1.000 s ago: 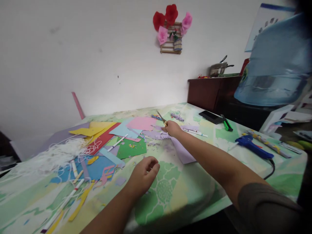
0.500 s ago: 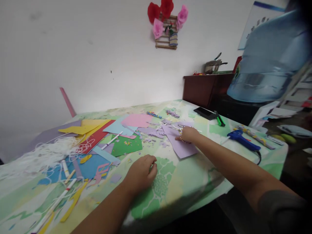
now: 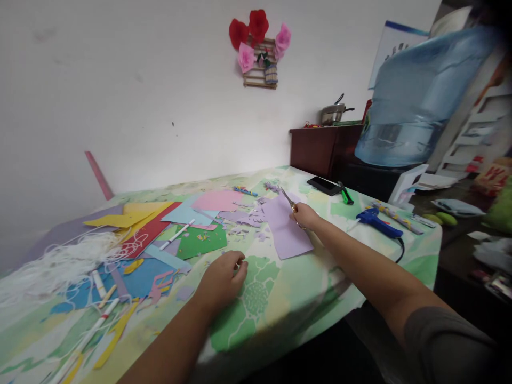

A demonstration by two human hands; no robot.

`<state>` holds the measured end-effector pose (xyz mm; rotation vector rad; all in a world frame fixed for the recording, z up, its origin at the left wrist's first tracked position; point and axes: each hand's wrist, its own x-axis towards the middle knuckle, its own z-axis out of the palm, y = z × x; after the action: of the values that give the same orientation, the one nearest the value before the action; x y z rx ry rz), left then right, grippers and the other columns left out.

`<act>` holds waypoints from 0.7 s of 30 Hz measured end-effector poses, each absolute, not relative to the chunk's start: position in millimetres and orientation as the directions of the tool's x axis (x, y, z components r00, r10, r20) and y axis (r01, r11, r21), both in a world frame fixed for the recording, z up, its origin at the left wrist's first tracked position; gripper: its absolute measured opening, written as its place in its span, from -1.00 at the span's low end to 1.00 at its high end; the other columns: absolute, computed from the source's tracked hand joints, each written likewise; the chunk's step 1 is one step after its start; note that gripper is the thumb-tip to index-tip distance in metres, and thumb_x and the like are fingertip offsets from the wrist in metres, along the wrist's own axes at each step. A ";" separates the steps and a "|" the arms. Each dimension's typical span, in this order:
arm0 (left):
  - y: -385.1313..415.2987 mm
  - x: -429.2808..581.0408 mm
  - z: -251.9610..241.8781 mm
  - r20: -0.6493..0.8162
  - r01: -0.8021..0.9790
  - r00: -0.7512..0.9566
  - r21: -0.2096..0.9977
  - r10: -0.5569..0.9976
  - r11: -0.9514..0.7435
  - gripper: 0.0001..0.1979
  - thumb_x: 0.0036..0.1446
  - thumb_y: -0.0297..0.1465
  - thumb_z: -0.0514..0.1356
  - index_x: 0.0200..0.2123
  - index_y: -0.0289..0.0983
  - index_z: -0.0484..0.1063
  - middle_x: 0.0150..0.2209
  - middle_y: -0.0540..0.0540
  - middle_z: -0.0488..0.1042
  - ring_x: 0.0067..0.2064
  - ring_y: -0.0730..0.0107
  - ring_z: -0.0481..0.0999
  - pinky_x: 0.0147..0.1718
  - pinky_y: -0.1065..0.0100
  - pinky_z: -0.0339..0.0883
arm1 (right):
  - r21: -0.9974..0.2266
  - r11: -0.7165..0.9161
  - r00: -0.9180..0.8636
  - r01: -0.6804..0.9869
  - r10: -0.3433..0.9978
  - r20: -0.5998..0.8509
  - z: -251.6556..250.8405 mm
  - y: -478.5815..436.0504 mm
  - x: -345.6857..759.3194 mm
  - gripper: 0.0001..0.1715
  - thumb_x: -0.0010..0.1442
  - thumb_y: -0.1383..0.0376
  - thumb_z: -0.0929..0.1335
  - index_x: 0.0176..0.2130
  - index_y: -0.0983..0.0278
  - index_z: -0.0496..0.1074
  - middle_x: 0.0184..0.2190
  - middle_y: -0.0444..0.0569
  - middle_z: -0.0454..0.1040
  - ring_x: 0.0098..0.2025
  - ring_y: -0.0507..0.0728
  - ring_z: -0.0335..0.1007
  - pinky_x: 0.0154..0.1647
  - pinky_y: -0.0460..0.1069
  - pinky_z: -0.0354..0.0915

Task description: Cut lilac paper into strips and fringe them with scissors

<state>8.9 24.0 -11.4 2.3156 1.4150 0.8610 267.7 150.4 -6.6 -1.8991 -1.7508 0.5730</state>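
My right hand (image 3: 306,216) is closed on the handles of small scissors (image 3: 288,199), whose blades point up and to the left. Under the scissors lies a sheet of light purple paper (image 3: 285,229). My left hand (image 3: 224,278) rests on the patterned tablecloth (image 3: 276,304), its fingers curled and its thumb apart from them, with nothing seen in it. Purple paper scraps (image 3: 244,217) lie left of the sheet, near a green sheet (image 3: 202,241) and a pink sheet (image 3: 221,201).
White string (image 3: 76,256), markers and coloured paper cover the left side. To the right are a blue glue gun (image 3: 378,221), a green cutter (image 3: 346,195) and a black phone (image 3: 325,185). A large water bottle (image 3: 412,101) stands beyond the table's right edge.
The view has turned to the right. My right hand has swung the scissors so that the blades point further up, and the purple sheet shows more fully. My left hand keeps its place on the cloth.
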 end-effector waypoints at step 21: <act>34.0 9.2 -9.3 0.015 -0.345 0.163 0.938 0.986 0.043 -0.76 -0.18 -0.38 0.19 -0.37 -0.36 0.35 -0.47 -0.05 0.44 -0.46 0.48 0.39 -0.45 0.43 0.23 | -0.873 0.486 -0.114 -0.046 0.865 0.488 15.0 64.1 165.4 -0.68 -0.09 0.12 0.20 -0.52 0.23 -0.07 -0.52 -0.17 0.16 -0.54 -0.04 0.11 -0.53 -0.11 0.13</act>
<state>9.2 34.0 -9.3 1.0095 0.8380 1.2263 165.4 64.1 15.0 -0.7527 -1.4843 0.9136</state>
